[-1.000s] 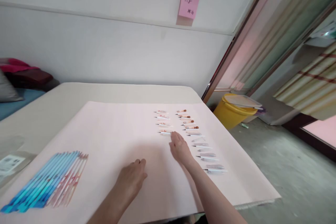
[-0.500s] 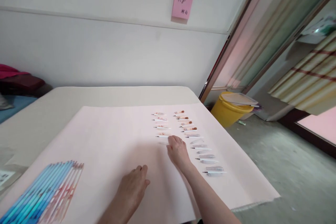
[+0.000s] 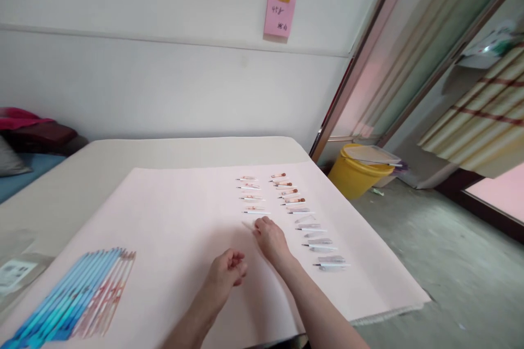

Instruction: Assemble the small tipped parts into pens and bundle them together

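Note:
My right hand (image 3: 271, 239) rests low over the pale pink sheet (image 3: 176, 202), its fingertips closed on a thin whitish pen part (image 3: 247, 225) that sticks out to the left. My left hand (image 3: 227, 270) is to its left, fingers curled in, with nothing visible in them. Beyond my right hand lies a column of white pen refills (image 3: 256, 212) with patterned barrels. A second column to the right has brown-ended pen barrels (image 3: 295, 200), then clear grey pen parts (image 3: 331, 259) beside dark-tipped refills.
Blue pen barrels (image 3: 77, 289) and red-and-white ones (image 3: 110, 294) lie in a row at lower left. A plastic bag (image 3: 20, 270) with a label is at the table's left edge. Right of the table stands a yellow bucket (image 3: 356, 172). A pink note (image 3: 279, 15) hangs on the wall.
My right hand has drawn slightly left and nearer me with the thin part. My left hand has moved right toward it, its fingers curling in.

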Available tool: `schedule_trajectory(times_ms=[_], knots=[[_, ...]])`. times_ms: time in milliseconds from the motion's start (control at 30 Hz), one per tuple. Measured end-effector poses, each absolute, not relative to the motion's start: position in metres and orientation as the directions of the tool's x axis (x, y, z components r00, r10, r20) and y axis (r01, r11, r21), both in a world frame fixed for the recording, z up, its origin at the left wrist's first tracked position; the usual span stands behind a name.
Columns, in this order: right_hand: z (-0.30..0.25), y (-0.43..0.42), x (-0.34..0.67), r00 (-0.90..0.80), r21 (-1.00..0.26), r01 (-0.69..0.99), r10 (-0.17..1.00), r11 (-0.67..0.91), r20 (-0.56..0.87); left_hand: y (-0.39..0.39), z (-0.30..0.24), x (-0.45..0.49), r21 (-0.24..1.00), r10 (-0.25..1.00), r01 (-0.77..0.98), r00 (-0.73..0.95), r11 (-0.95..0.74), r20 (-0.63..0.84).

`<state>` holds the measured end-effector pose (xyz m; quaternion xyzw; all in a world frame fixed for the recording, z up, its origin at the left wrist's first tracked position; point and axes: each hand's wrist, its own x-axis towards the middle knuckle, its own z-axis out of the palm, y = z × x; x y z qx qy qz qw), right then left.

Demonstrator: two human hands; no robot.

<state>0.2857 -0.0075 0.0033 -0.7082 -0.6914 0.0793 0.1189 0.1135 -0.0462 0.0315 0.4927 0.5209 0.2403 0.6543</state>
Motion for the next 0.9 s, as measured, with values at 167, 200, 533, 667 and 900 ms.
schedule_trajectory(times_ms=[167, 200, 533, 667, 900], knots=[[0.016, -0.016, 0.268, -0.035, -0.332, 0.942, 0.999, 0.044, 0.031, -0.041, 0.023, 0.121, 0.766, 0.803, -0.240, 0.182, 0.596, -0.568], [0.018, -0.019, 0.263, -0.060, -0.348, 0.935, 0.998, 0.065, 0.027, -0.039, 0.020, 0.122, 0.718, 0.787, -0.329, 0.182, 0.613, -0.589], [0.023, -0.024, 0.247, -0.142, -0.555, 0.811, 0.982, 0.189, 0.127, -0.027, 0.007, 0.121, 0.548, 0.772, -0.679, 0.044, 0.489, -0.634], [0.009, -0.005, 0.283, 0.110, -0.390, 0.920, 0.981, -0.040, 0.160, -0.024, 0.016, 0.112, 0.527, 0.762, -0.694, 0.046, 0.490, -0.646], [-0.018, 0.006, 0.297, 0.111, -0.150, 0.984, 0.988, -0.094, 0.106, -0.014, 0.025, 0.102, 0.422, 0.750, -0.771, 0.106, 0.477, -0.653]])
